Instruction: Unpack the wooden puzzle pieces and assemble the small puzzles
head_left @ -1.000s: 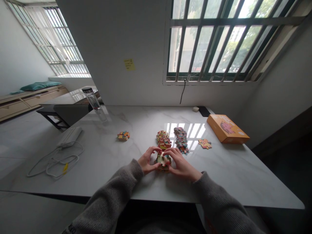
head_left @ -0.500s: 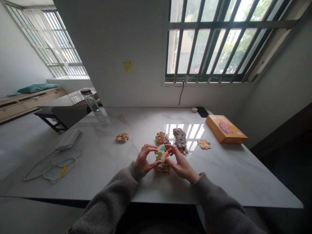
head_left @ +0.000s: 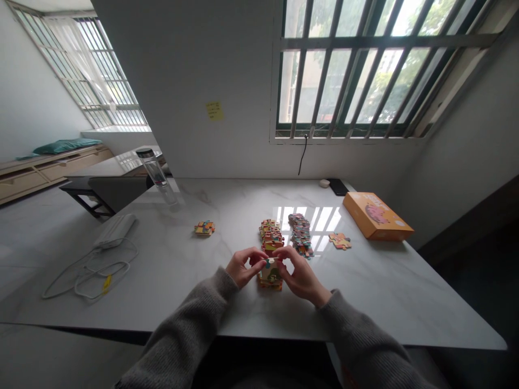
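Both my hands meet over the near end of a long row of overlapping jigsaw pieces (head_left: 272, 231). My left hand (head_left: 245, 266) pinches the left edge of a pale jigsaw piece (head_left: 271, 266) between thumb and fingers. On its right edge, my right hand (head_left: 300, 274) has a similar pinch. Green and blue patches show on this piece; whether it touches the pieces below I cannot tell. Just to the right runs a second row of overlapping jigsaw pieces (head_left: 300, 233), greyer and pinker in colour.
A small stack of jigsaw pieces (head_left: 205, 228) lies left, a loose orange piece (head_left: 339, 241) right. An orange box (head_left: 377, 215) and a black phone-like object (head_left: 337, 187) sit farther back. At the left are a white power strip with cable (head_left: 115, 231) and a glass bottle (head_left: 153, 168).
The pale piece has been turned and brought slightly nearer to me, from raised over the row to low at its near end. My fingers have drawn closer together around it.
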A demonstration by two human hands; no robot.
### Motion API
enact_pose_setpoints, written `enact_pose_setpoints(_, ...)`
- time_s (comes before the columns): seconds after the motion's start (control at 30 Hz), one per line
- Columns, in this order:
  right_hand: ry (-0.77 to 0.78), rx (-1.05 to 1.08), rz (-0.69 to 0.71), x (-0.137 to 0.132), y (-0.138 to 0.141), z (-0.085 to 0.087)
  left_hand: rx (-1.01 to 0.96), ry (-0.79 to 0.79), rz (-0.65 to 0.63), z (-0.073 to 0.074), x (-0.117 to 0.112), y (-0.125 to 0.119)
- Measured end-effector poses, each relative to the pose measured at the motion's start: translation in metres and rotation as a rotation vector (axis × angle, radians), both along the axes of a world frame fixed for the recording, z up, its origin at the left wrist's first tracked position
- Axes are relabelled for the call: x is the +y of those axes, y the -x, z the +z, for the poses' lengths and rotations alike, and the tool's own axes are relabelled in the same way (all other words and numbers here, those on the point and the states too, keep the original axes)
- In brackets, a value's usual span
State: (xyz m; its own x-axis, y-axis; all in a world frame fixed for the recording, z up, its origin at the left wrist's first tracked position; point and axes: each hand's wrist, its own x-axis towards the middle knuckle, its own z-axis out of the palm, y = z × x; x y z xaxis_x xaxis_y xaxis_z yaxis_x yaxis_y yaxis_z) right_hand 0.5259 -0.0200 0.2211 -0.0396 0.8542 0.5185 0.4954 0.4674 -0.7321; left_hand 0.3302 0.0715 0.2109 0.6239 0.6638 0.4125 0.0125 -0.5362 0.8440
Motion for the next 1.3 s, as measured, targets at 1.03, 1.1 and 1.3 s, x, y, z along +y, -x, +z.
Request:
enact_pose_setpoints(1.03, 0.225, 0.280, 0.020, 0.007, -0.002, -0.009, 0.299, -0.611, -0.023, -0.005, 0.011, 0.016)
enact_pose_setpoints(1.1, 0.226, 0.273, 0.026, 0.006, -0.001, -0.009, 0.377, -0.762, 0.000, 0.002, 0.010, 0.017)
enact_pose_setpoints(1.3, 0.205, 0.250, 0.023, 0.004, -0.002, -0.002, 0.491, -0.891, 0.089, 0.015, 0.019, 0.032)
